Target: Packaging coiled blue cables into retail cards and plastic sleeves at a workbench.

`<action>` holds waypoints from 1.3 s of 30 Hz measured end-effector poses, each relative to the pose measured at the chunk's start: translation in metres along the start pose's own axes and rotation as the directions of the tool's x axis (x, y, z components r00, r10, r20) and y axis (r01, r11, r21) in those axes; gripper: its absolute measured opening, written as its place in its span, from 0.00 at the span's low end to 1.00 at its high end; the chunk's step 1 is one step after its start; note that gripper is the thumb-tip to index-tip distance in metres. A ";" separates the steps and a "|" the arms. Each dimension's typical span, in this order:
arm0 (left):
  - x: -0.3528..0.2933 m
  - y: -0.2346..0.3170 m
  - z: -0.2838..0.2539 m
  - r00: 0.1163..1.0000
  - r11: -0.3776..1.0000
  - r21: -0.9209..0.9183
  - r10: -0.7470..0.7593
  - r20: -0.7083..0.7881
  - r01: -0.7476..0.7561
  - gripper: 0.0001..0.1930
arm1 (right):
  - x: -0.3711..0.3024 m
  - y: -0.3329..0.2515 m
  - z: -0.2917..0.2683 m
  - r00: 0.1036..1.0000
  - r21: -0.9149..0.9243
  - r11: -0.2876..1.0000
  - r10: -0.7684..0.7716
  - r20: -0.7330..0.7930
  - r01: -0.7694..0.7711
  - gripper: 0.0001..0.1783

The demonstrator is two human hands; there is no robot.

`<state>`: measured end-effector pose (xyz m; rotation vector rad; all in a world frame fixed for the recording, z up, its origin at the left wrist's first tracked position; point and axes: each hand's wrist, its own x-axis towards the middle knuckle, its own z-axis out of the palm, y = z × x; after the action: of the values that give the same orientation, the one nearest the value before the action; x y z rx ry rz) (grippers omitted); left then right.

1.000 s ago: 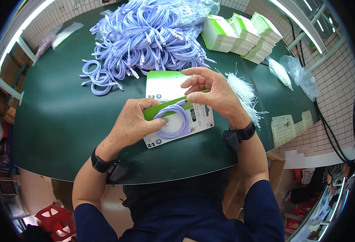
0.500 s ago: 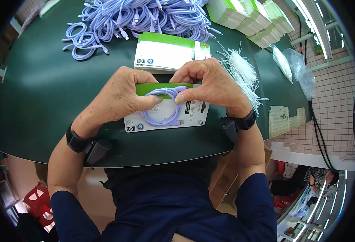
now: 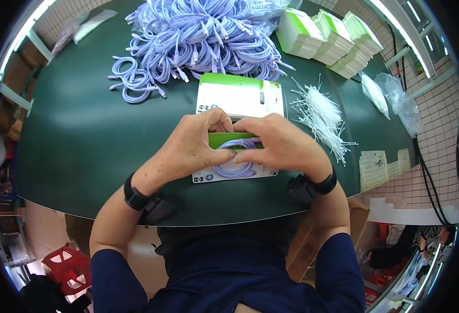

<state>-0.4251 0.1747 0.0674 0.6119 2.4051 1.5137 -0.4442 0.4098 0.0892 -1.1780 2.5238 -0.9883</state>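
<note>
A coil of purple USB cable [image 3: 246,170] lies on a white and green backing card [image 3: 267,171] just above the table's near edge. My left hand [image 3: 190,143] grips the card's left side, thumb over the cable and fingers curled behind the top edge. From the other side my right hand [image 3: 287,143] pinches card and coil in the same way. The two thumb tips almost meet over the coil's middle. Both hands hide the card's sides, and the fingertips behind it are partly out of sight. Right beyond the hands lies a stack of similar cards [image 3: 240,99].
A big heap of coiled purple cables [image 3: 203,41] covers the far middle of the green table [image 3: 93,141]. White cable ties [image 3: 321,112] lie to the right. Several card stacks [image 3: 300,36] stand far right, near clear plastic bags [image 3: 396,99]. A red stool [image 3: 66,268] is at lower left.
The whole view has shifted, so the table things appear lower and further right. My thumbs have come closer together over the coil, and my hands now cover more of the card.
</note>
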 end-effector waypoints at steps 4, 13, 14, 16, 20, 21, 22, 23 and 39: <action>0.006 -0.014 0.003 0.904 0.964 0.145 0.260 -0.340 -0.222 0.31 | 0.001 -0.008 0.008 0.991 -0.182 0.983 -0.054 -0.125 0.031 0.17; -0.002 -0.012 0.000 0.813 0.973 -0.150 0.057 -0.579 -0.174 0.39 | 0.005 0.002 0.029 0.897 0.486 0.868 0.289 -0.333 -0.100 0.12; -0.002 -0.013 0.001 0.811 0.973 -0.151 0.052 -0.582 -0.172 0.39 | 0.006 0.003 0.031 0.897 0.570 0.818 0.302 -0.324 -0.069 0.12; 0.000 -0.017 0.004 0.853 0.891 -0.382 0.012 -0.522 -0.246 0.33 | 0.007 0.004 0.034 0.898 0.652 0.757 0.316 -0.308 -0.043 0.12; -0.002 -0.014 -0.006 0.923 0.854 -0.504 -0.083 -0.375 -0.128 0.25 | 0.006 0.005 0.041 0.904 0.653 0.755 0.314 -0.290 -0.053 0.13; -0.003 -0.014 -0.008 0.940 0.863 -0.501 -0.123 -0.318 -0.057 0.22 | 0.006 0.006 0.041 0.907 0.628 0.775 0.315 -0.280 -0.075 0.14; -0.003 -0.016 -0.010 0.940 0.862 -0.504 -0.128 -0.315 -0.052 0.22 | 0.006 0.007 0.040 0.909 0.602 0.793 0.316 -0.271 -0.096 0.14; -0.004 -0.017 -0.012 0.949 0.848 -0.529 -0.136 -0.285 -0.038 0.20 | 0.006 0.007 0.040 0.912 0.574 0.811 0.316 -0.261 -0.116 0.15; 0.000 -0.018 0.004 0.957 0.772 -0.635 -0.167 -0.236 -0.022 0.16 | 0.004 0.011 0.033 0.914 0.479 0.860 0.323 -0.245 -0.176 0.16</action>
<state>-0.4276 0.1711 0.0493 0.1514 1.8383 2.3331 -0.4395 0.3959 0.0578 -0.5696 2.3799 -1.6785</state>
